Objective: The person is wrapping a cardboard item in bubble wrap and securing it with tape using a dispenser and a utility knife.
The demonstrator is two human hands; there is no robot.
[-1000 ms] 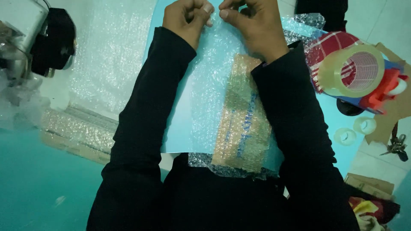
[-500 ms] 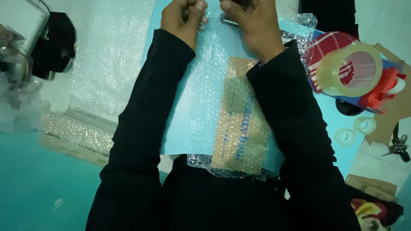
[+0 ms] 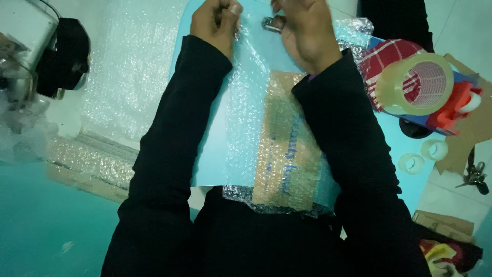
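Observation:
A sheet of bubble wrap lies over a light blue board in front of me, and a flat brown cardboard piece shows through the wrap. My left hand is closed at the far edge, pinching the wrap's top left part. My right hand is curled beside it, fingers around a small grey metal object that rests against the wrap. Both black sleeves stretch across the sheet and hide its sides.
More bubble wrap is spread at the left, next to a black object. At the right stand a tape dispenser with a clear tape roll, a red checked cloth, two small tape rolls and cardboard scraps.
Both hands have slid farther up to the wrap's far edge and parted a little. The grey metal object now shows at my right fingers.

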